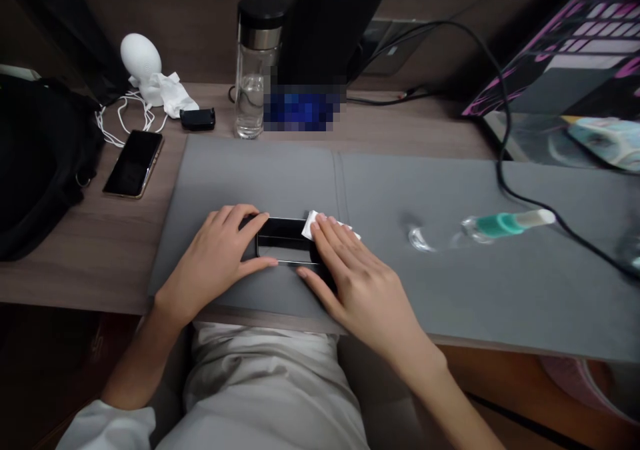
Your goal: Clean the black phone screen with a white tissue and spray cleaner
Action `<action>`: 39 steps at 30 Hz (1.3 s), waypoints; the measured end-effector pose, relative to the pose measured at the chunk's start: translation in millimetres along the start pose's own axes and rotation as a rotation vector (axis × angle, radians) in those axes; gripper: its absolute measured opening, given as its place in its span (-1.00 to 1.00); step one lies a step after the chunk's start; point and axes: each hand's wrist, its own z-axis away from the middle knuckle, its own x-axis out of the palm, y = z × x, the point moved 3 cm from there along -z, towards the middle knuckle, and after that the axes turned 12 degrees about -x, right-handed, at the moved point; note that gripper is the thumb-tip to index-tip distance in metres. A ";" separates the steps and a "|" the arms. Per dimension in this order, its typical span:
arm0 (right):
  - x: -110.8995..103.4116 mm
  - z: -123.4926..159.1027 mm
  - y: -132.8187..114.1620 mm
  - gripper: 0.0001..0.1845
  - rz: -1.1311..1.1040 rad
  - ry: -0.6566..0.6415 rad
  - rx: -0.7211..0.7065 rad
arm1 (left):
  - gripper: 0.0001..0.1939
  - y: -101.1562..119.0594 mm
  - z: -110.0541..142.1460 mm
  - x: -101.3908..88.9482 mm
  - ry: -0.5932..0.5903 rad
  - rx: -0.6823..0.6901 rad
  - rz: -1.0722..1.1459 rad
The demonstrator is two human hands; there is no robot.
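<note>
A black smartphone (287, 245) lies screen up and sideways on the grey desk mat (400, 297). My left hand (223, 247) grips its left end, thumb along the near edge and fingers at the far edge. My right hand (355, 270) covers the phone's right end. Its fingers press a folded white tissue (311, 225) against the screen; most of the tissue is hidden beneath them. To the right on the mat lie a small clear cap (419, 239) and a small bottle with a green section and a white end (500, 225), both slightly blurred.
Another phone (134, 163) lies at the left by a black bag (40, 163). Behind the mat stand a glass water bottle (251, 70), a small black object (197, 119) and a white egg-shaped device (141, 57). A black cable (506, 123) crosses the mat's right side.
</note>
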 end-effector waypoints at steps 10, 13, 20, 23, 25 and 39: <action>-3.5 12.7 -17.2 -0.18 0.000 0.001 0.005 | -0.30 1.0 0.5 1.8 0.002 -0.004 0.000; -7.9 18.9 -25.0 -0.17 0.017 -0.002 -0.023 | -0.30 1.3 0.7 1.6 0.002 -0.004 -0.003; -5.7 10.1 -17.0 -0.17 0.003 -0.031 -0.064 | -0.31 1.5 0.2 1.3 0.005 0.000 -0.003; 0.2 -2.4 -9.9 -0.14 -0.005 -0.018 -0.057 | -0.31 1.1 0.4 2.3 0.012 0.007 -0.003; 3.6 -10.0 -6.9 -0.14 -0.010 0.000 -0.056 | -0.31 0.4 0.6 2.5 0.012 0.006 -0.007; -5.3 5.5 -31.5 -0.15 -0.089 -0.023 -0.118 | -0.32 0.8 0.0 -1.1 0.003 -0.003 -0.029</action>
